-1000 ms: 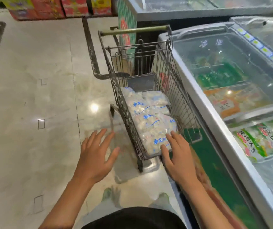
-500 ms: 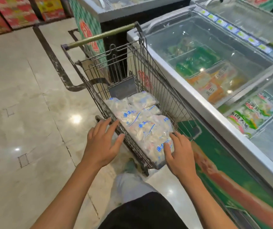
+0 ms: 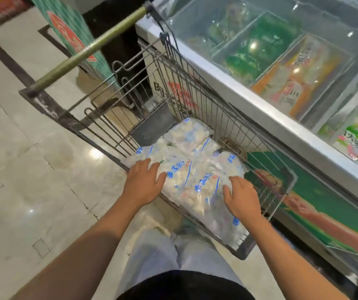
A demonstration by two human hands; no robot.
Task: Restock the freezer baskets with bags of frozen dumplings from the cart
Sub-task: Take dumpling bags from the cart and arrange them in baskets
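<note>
The chest freezer [image 3: 266, 109] fills the upper right of the frame, its glass lid closed over baskets of green and orange packs, so nothing can go in until the lid slides. Glare and frost on the glass blur the labels, and the basket meant for the dumplings cannot be picked out; the freezer's right end runs off the frame.

The wire cart [image 3: 195, 109] stands in the centre, parked just beside the freezer wall, probably to keep the carry short. Its wheels and underside are hidden.

The bags of frozen dumplings [image 3: 192, 180] lie stacked flat in the cart's basket, clear plastic with blue print. How many lie beneath the top layer cannot be told.

At lower centre, the left hand [image 3: 144, 182] rests with spread, nearly straight fingers on the left edge of the top bag, a loose, unclosed grip holding nothing. The right hand [image 3: 241, 197] lies on the bag's right side with fingers bent over the plastic; whether that grip has truly closed cannot be told. Flanking the bag this way suits a two-handed lift.
</note>
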